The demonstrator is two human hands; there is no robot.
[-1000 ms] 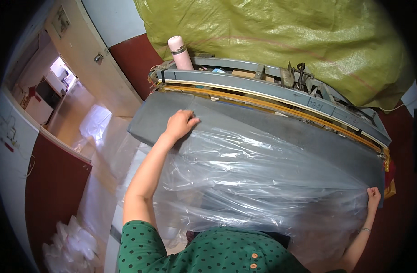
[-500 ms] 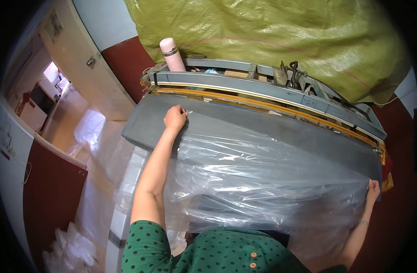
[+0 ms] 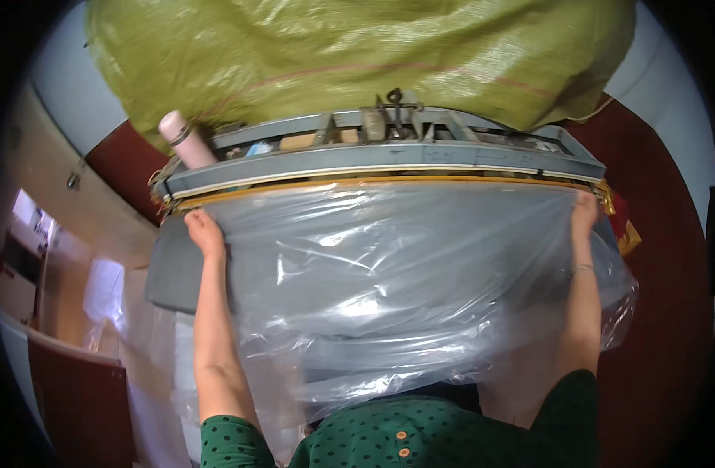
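Observation:
A wide sheet of clear plastic film [image 3: 388, 257] is stretched between my hands over a grey padded surface [image 3: 174, 265]. My left hand [image 3: 204, 231] pinches the film's far left corner, close to the machine's front edge. At the far right, my right hand [image 3: 584, 209] grips the other corner, partly seen through the film. The film's far edge lies along the orange strip [image 3: 373, 181] of a long grey metal frame [image 3: 388, 161]. Toward my body the film hangs in shiny wrinkles, and a loose flap spreads beyond my right forearm.
A pink bottle [image 3: 187, 142] stands at the frame's left end. Metal clamp parts [image 3: 395, 117] rise from its middle. Behind it hangs a large olive-green woven sheet [image 3: 357, 54]. A door [image 3: 84, 175] and a doorway are at the left; bundled plastic [image 3: 105, 290] lies on the floor there.
Both hands have moved the film away from me to the frame, the right hand farthest. The film now covers most of the grey surface. The view has turned to the right.

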